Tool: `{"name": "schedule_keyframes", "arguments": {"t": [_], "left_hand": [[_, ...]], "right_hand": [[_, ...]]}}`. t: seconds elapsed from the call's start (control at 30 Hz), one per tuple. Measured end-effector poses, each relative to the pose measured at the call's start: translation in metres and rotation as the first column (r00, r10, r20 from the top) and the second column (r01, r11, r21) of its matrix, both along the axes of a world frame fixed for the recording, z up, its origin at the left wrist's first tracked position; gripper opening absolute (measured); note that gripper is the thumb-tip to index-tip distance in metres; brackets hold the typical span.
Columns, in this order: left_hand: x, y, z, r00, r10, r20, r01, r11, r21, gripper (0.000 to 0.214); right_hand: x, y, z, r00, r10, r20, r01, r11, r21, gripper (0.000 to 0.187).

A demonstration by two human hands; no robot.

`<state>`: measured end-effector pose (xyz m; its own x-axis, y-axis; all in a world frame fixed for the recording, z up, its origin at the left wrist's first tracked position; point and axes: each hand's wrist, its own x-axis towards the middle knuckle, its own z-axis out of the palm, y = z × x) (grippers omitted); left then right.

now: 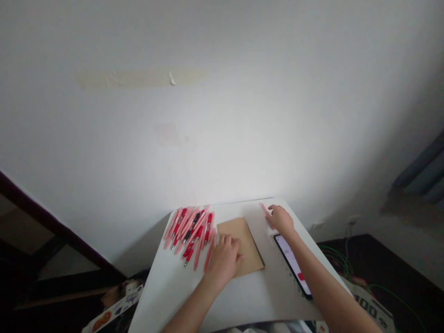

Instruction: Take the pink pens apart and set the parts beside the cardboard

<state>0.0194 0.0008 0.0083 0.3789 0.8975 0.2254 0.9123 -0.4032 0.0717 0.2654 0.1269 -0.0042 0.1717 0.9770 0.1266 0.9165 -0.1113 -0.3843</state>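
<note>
My left hand (224, 260) lies flat, fingers apart, on a brown notebook (248, 240) in the middle of a small white table (180, 286). A heap of several pink and red pens (190, 229) lies just left of the notebook, by my left fingers. My right hand (281, 219) is at the table's far right, fingers closed on a single pink pen (266, 212) that sticks out toward the wall. A phone (293, 263) with a lit screen lies under my right forearm.
A bare white wall (222, 115) with a strip of tape stands right behind the table. A printed box (118, 307) sits on the floor at the left. Green cables (333, 259) and a wall socket (352, 219) are on the right.
</note>
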Motion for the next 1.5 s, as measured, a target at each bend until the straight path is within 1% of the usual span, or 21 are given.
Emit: {"name": "schedule_keyframes", "arguments": {"t": [0.07,0.13,0.27,0.4,0.53,0.7,1.03,1.17,1.3,1.5], "left_hand": [[0.003,0.001,-0.001,1.0,0.001,-0.013,-0.001,1.0,-0.016,0.033],[0.006,0.006,-0.004,0.999,0.016,-0.03,-0.016,1.0,-0.019,0.037],[0.012,0.028,-0.012,0.997,0.058,-0.053,-0.058,0.998,-0.013,0.044],[0.016,0.051,-0.018,0.998,0.064,-0.024,-0.064,0.998,0.001,0.041],[0.02,0.064,-0.021,0.998,0.055,-0.005,-0.055,0.998,0.004,0.043],[0.025,0.067,-0.025,0.999,0.038,0.02,-0.038,0.999,0.008,0.047],[0.029,0.074,-0.029,0.998,0.007,0.058,-0.008,1.0,0.012,0.049],[0.031,0.076,-0.03,0.999,-0.006,0.048,0.004,0.999,0.041,0.049],[0.033,0.076,-0.029,1.0,0.011,0.017,-0.012,0.996,0.085,0.048],[0.036,0.07,-0.024,0.997,0.027,0.079,-0.036,0.992,0.121,0.047]], "right_hand": [[-0.001,-0.001,0.002,1.0,-0.005,0.011,0.005,1.0,-0.016,0.03],[-0.001,-0.002,0.004,1.0,-0.013,0.019,0.014,0.999,-0.033,0.027],[-0.004,-0.005,0.007,0.999,-0.032,0.037,0.034,0.997,-0.063,0.028],[-0.004,-0.006,0.007,0.998,-0.03,0.049,0.035,0.995,-0.094,0.025],[-0.001,-0.004,0.007,0.998,-0.043,0.054,0.05,0.992,-0.116,0.026],[0.005,-0.002,0.008,0.995,-0.076,0.059,0.081,0.991,-0.104,0.028],[0.021,0.004,0.009,0.985,-0.154,0.077,0.159,0.984,-0.075,0.031],[0.025,0.006,0.009,0.984,-0.161,0.075,0.167,0.983,-0.082,0.03],[0.031,0.008,0.011,0.983,-0.171,0.074,0.177,0.98,-0.086,0.03],[0.036,0.006,0.014,0.984,-0.165,0.073,0.171,0.981,-0.09,0.026]]}}
